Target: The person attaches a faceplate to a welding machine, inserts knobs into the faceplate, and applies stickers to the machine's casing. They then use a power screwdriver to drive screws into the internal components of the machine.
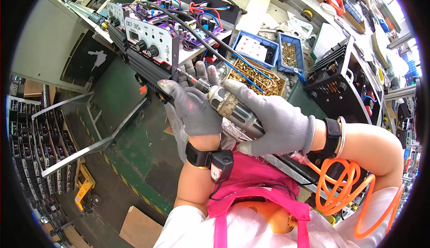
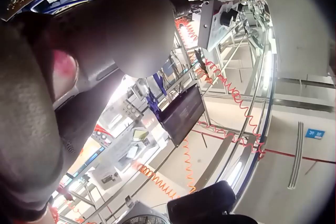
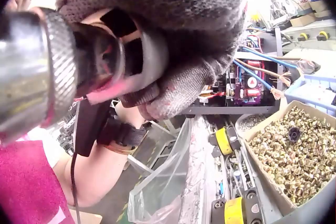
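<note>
In the head view, my gloved right hand [image 1: 282,122] grips a power screwdriver [image 1: 237,111], its fingers wrapped over the dark, worn body. An orange hose runs from its rear end. Its bit [image 1: 181,72] points at the lower right corner of a white front panel [image 1: 150,44] marked ZX7-315. My gloved left hand [image 1: 197,109] lies palm up under the screwdriver's nose, its fingers extended behind the nose and its thumb beside the black casing [image 1: 145,71]. In the right wrist view, grey glove fingers [image 3: 178,90] show beyond the metal screwdriver body [image 3: 31,71].
A carton of brass-coloured screws [image 1: 257,77] stands right of the panel. Blue trays [image 1: 291,53] sit behind it. Loose cables [image 1: 197,35] hang across the circuit boards. Another black unit [image 1: 331,82] stands at right. The coiled orange hose [image 1: 340,185] hangs by the right forearm.
</note>
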A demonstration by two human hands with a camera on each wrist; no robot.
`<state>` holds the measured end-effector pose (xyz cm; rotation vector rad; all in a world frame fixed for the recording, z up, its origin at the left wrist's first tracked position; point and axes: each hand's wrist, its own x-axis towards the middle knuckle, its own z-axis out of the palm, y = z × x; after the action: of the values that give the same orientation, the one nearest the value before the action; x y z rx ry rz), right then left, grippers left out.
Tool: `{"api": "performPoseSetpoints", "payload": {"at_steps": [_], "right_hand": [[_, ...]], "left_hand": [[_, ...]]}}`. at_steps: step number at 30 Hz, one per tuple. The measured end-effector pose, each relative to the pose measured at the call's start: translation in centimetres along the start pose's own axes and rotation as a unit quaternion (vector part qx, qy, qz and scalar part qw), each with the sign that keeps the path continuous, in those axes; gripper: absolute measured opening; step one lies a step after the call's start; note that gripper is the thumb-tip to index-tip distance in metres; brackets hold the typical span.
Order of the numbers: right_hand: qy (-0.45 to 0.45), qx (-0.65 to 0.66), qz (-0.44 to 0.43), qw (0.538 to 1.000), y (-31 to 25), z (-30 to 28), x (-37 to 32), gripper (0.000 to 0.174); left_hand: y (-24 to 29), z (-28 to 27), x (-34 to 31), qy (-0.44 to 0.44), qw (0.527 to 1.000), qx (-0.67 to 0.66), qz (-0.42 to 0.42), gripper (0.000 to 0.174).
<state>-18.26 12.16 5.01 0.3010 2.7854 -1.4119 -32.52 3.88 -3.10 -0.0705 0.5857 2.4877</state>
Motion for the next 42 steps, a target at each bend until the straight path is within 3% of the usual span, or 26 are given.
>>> {"api": "performPoseSetpoints", "payload": {"at_steps": [6,9,16,21,31,34,40,42], "right_hand": [[0.01,0.006,-0.026,1.0,0.3,0.0,0.0,0.094],[0.015,0.004,-0.024,1.0,0.2,-0.1,-0.1,0.093],[0.024,0.036,-0.032,0.999,-0.1,-0.2,0.3,0.091],[0.001,0.004,-0.003,1.0,-0.7,-0.6,0.4,0.09],[-0.005,0.001,0.03,1.0,-1.5,-1.0,1.0,0.087],[-0.034,-0.003,0.08,0.996,-2.3,-1.4,1.4,0.09],[0.013,0.023,0.011,1.0,-1.3,-0.4,1.1,0.091],[-0.037,0.056,0.092,0.993,-3.2,-1.8,-0.2,0.092]], "left_hand": [[-0.1,0.2,0.1,-0.006,0.998,0.054,0.018,0.05],[-0.3,-0.6,0.3,-0.043,0.999,-0.011,0.007,0.051],[-0.3,-0.1,0.0,-0.01,0.999,0.044,0.004,0.054],[-0.4,-0.5,-0.1,-0.048,0.999,-0.01,0.009,0.042],[-0.5,0.7,-0.2,-0.008,1.0,0.012,0.008,0.048],[-0.5,0.5,0.0,-0.021,1.0,0.018,0.009,0.049],[-0.1,0.6,-0.3,-0.012,0.998,0.062,0.0,0.054],[0.6,0.8,-1.3,-0.016,0.989,0.148,0.01,0.06]]}}
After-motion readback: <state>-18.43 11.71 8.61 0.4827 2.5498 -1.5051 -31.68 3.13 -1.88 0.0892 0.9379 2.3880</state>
